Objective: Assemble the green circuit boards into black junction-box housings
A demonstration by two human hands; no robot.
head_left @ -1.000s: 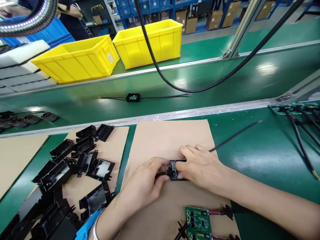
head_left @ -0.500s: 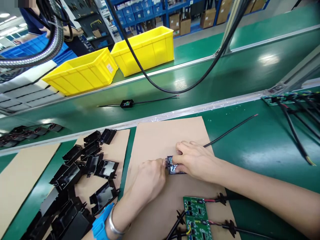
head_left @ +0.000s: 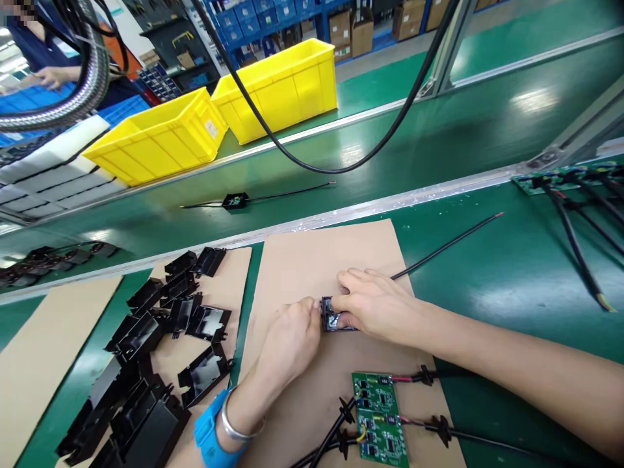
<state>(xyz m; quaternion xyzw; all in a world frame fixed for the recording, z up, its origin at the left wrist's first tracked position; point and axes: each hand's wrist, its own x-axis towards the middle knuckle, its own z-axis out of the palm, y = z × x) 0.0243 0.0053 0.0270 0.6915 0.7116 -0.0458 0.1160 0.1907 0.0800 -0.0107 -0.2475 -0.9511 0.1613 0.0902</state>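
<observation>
Head view: on the cardboard sheet [head_left: 331,253], a small black case [head_left: 325,318] lies partly hidden beneath the right hand [head_left: 373,305], whose clasp cannot be made out. The left hand [head_left: 291,335], fingers curled, meets its left end, any grip concealed. Left of the sheet, black housings [head_left: 205,375] overlap.

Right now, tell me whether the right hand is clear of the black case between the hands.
No; the right hand has its thumb and fingers on the black case, with the left hand at its other end.
</observation>
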